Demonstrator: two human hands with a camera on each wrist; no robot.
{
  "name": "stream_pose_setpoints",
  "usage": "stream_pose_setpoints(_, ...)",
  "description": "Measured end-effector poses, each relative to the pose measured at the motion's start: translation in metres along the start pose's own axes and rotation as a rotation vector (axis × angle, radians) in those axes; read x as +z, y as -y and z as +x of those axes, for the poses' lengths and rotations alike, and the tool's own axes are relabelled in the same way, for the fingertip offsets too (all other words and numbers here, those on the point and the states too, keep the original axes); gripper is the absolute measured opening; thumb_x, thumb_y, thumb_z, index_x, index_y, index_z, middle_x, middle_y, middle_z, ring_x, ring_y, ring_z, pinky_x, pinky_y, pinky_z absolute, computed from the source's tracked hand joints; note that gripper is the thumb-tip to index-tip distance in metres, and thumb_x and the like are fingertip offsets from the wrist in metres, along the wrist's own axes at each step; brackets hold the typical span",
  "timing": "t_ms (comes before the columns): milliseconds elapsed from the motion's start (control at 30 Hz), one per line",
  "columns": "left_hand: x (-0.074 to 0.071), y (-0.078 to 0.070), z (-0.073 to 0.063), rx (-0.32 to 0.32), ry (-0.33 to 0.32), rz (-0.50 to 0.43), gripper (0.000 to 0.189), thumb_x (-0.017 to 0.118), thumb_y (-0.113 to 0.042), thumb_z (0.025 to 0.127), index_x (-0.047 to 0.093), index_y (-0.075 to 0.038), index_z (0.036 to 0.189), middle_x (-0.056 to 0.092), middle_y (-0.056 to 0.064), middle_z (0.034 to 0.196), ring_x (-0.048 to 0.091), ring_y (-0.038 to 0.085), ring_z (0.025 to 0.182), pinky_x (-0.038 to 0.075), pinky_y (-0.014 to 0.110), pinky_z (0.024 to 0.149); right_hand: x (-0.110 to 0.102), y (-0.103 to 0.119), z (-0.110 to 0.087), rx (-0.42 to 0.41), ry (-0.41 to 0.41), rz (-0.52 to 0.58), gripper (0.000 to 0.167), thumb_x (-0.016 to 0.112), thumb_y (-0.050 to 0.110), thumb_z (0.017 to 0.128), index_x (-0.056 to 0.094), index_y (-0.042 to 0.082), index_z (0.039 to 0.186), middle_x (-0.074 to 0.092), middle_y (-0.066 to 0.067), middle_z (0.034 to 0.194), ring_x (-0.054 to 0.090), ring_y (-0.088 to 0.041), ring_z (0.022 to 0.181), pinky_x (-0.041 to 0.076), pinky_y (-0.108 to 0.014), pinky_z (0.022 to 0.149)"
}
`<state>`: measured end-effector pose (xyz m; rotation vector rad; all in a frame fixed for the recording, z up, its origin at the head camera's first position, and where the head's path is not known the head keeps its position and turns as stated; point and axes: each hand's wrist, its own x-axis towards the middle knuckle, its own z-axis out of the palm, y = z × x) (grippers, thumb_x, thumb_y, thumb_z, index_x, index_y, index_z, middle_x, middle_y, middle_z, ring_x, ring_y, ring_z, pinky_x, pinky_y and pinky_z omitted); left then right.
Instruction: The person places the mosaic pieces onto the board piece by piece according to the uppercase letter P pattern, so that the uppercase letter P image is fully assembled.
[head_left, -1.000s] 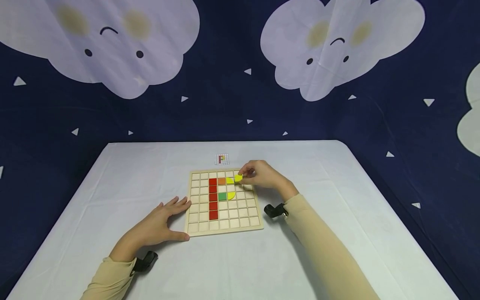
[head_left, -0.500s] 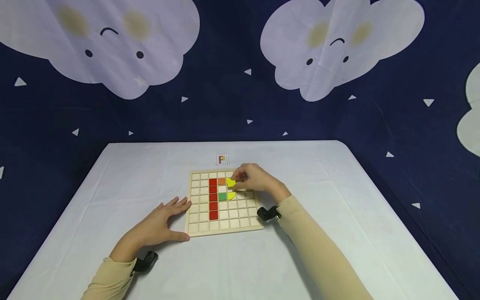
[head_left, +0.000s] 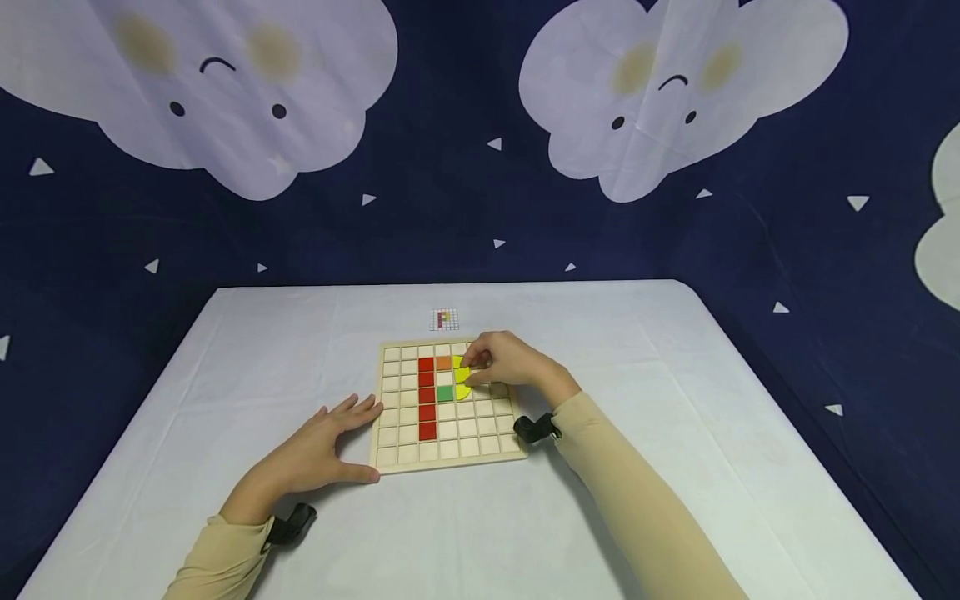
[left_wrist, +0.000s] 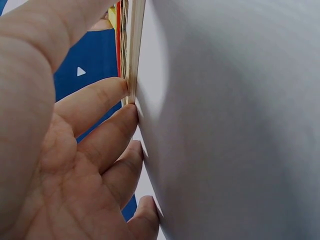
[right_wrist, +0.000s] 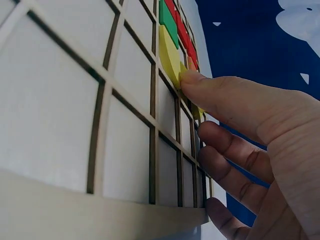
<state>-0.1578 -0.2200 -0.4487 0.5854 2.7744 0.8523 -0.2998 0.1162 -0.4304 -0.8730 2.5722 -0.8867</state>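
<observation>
A wooden grid board [head_left: 450, 465] lies on the table. Its cells hold a column of red square tiles [head_left: 427, 396], an orange tile [head_left: 444, 363], a green tile [head_left: 445, 393] and yellow rounded tiles [head_left: 462, 392]. My right hand [head_left: 513, 362] pinches a yellow tile [head_left: 462, 375] at the cell between the upper and lower yellow ones. In the right wrist view its thumb [right_wrist: 192, 82] touches the yellow; the fingertips partly hide the tile. My left hand [head_left: 318, 448] is spread, with fingertips and thumb touching the board's left edge.
A small printed card [head_left: 444, 319] with a coloured grid pattern lies behind the board. The white-covered table [head_left: 660, 350] meets a dark blue cloth backdrop [head_left: 450, 242] with clouds. Each wrist wears a black camera, such as the right one [head_left: 534, 428].
My right hand has moved left and slightly nearer, bringing the yellow tile from the right of the upper yellow tile to the cell below it. The left hand has stayed in place.
</observation>
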Motion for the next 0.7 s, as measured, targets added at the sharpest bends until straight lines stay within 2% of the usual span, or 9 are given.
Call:
stream_pose_setpoints(433, -0.003, -0.001, 0.0, 0.01, 0.008, -0.013, 0.103, 0.096, -0.047, 0.075, 0.053, -0.006, 0.158, 0.043, 0.02, 0.169, 0.028, 0.053, 0.16, 0.015, 0.081, 0.126, -0.003, 0.001, 0.001, 0.011, -0.006, 0.01, 0.022, 0.088, 0.024, 0.09, 0.082, 0.014, 0.108, 0.074, -0.001, 0.112, 0.067, -0.013, 0.101, 0.059, -0.03, 0.095)
stream_pose_setpoints(600, -0.004, -0.003, 0.0, 0.02, 0.009, -0.008, 0.103, 0.095, -0.049, 0.075, 0.053, -0.006, 0.158, 0.042, 0.021, 0.169, 0.029, 0.054, 0.16, 0.016, 0.081, 0.126, -0.007, -0.001, -0.002, 0.005, -0.024, 0.002, 0.019, 0.082, 0.026, 0.096, 0.081, 0.015, 0.111, 0.074, -0.002, 0.114, 0.066, -0.014, 0.101, 0.058, -0.032, 0.095)
stream_pose_setpoints(700, -0.005, -0.003, 0.0, 0.025, 0.015, -0.001, 0.103, 0.095, -0.051, 0.076, 0.053, -0.006, 0.158, 0.043, 0.021, 0.169, 0.03, 0.054, 0.159, 0.018, 0.08, 0.126, -0.011, -0.003, -0.006, -0.003, -0.047, 0.0, 0.022, 0.078, 0.028, 0.1, 0.08, 0.013, 0.116, 0.075, -0.003, 0.117, 0.067, -0.016, 0.105, 0.059, -0.036, 0.099)
